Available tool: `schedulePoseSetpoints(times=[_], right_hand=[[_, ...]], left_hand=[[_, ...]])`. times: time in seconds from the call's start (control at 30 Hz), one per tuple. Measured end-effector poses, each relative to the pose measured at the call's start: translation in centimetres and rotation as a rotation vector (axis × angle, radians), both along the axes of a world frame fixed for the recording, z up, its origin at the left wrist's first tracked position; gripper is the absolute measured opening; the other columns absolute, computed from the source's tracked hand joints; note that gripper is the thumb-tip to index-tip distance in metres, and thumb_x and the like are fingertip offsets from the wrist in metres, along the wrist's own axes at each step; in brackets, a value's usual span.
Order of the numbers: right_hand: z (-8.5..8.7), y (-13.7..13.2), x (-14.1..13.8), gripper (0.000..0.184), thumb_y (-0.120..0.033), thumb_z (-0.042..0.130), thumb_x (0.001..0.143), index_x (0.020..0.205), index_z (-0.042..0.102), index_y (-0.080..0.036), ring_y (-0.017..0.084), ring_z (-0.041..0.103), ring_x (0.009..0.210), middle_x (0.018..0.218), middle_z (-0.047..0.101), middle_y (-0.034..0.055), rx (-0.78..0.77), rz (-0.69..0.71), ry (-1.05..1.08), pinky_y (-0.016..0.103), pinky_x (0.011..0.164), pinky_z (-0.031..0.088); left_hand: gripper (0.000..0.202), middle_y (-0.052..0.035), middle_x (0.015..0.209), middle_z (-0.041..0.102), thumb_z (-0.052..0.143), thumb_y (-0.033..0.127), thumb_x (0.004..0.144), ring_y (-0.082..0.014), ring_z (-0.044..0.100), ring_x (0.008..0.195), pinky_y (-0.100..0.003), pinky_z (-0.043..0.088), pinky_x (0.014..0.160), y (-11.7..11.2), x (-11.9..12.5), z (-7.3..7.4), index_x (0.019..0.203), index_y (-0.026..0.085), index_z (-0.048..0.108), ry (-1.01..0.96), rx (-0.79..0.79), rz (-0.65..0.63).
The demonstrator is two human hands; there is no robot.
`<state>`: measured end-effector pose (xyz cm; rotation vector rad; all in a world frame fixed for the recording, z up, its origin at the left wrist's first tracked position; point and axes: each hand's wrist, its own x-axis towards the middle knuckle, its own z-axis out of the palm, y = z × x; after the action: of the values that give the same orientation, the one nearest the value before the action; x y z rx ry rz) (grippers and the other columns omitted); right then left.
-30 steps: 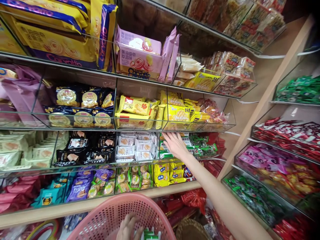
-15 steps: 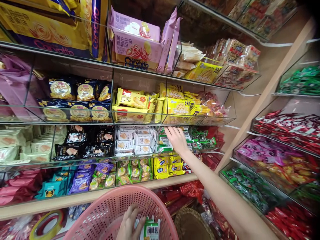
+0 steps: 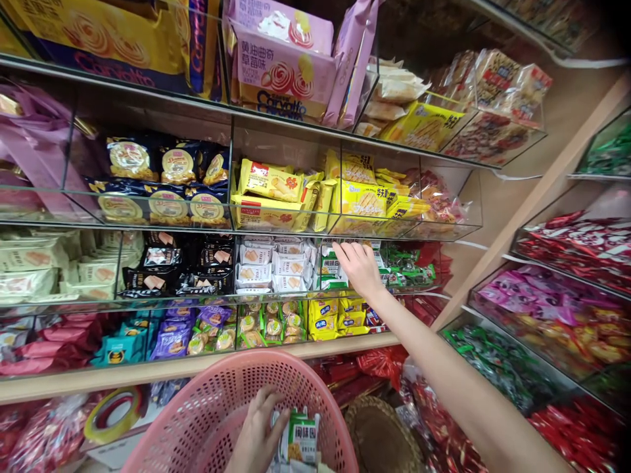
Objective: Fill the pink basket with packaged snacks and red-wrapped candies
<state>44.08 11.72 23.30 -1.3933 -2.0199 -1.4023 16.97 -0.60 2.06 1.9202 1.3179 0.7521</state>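
Packets (image 3: pixel 329 268), green-white, lie stacked in a clear bin (image 3: pixel 323 290), just right of the white ones. Right hand (image 3: pixel 361 268) lies flat on them, fingers stretched, nothing gripped. Left hand (image 3: pixel 259 433) curls round one pack (image 3: pixel 303 439) in the pink mesh basket (image 3: pixel 197 394). My read: light, crinkly film, slippery, brittle inside. Pinch at the sealed edge, don't squeeze.

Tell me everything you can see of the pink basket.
The pink basket looks like plastic: round, with a lattice wall of small holes and a smooth rim. It shows at the bottom edge, partly cut off, in front of the shelves. The left hand reaches inside it, touching a green-and-white snack packet.
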Motion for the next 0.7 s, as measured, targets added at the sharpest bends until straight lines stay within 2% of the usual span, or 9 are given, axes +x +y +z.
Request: schedulePoseSetpoints(times=[0.27,0.4,0.5,0.57,0.7], right_hand=[[0.2,-3.5,1.0,0.036,-0.014,0.042,0.089,0.124,0.047,-0.014,0.023,0.047,0.095,0.105,0.062,0.0102,0.082,0.047,0.021,0.036,0.079,0.030],[0.5,-7.0,0.5,0.036,-0.016,0.047,0.087,0.123,0.048,-0.014,0.023,0.049,0.100,0.104,0.062,0.0099,0.065,0.129,0.087,0.037,0.084,0.032],[-0.2,-9.8,-1.0,0.034,-0.016,0.049,0.087,0.121,0.049,-0.015,0.021,0.051,0.098,0.103,0.062,0.0096,-0.064,0.265,0.201,0.037,0.086,0.035],[-1.5,-11.6,-2.4,0.032,-0.017,0.048,0.088,0.120,0.049,-0.016,0.019,0.053,0.095,0.103,0.061,0.0088,-0.206,0.359,0.320,0.036,0.086,0.038],[-5.3,-14.3,-4.8,0.029,-0.024,0.046,0.089,0.118,0.050,-0.021,0.019,0.053,0.096,0.105,0.058,0.0064,-0.649,0.424,0.501,0.035,0.085,0.041]], left_hand=[[0.036,-0.0101,0.119,0.054,0.043,0.047,0.083,-0.0233,0.047,0.118,-0.042,0.038,0.102,0.0,-0.4,-0.5,0.100,0.021,0.063,-0.028,0.006,-0.014],[0.034,-0.0096,0.115,0.056,0.045,0.045,0.082,-0.0240,0.049,0.115,-0.044,0.038,0.101,1.2,-0.9,0.7,0.097,0.021,0.063,-0.068,0.021,0.002],[0.034,-0.0086,0.109,0.060,0.046,0.045,0.082,-0.0225,0.053,0.109,-0.042,0.039,0.099,2.7,-1.4,2.7,0.098,0.020,0.061,-0.138,0.061,0.030],[0.035,-0.0075,0.107,0.062,0.045,0.045,0.082,-0.0210,0.055,0.105,-0.040,0.041,0.097,3.4,-1.7,4.1,0.100,0.019,0.060,-0.188,0.053,0.037],[0.034,-0.0058,0.103,0.065,0.044,0.044,0.083,-0.0194,0.058,0.100,-0.036,0.043,0.093,3.1,-1.5,5.7,0.101,0.019,0.059,-0.240,-0.006,0.004]])
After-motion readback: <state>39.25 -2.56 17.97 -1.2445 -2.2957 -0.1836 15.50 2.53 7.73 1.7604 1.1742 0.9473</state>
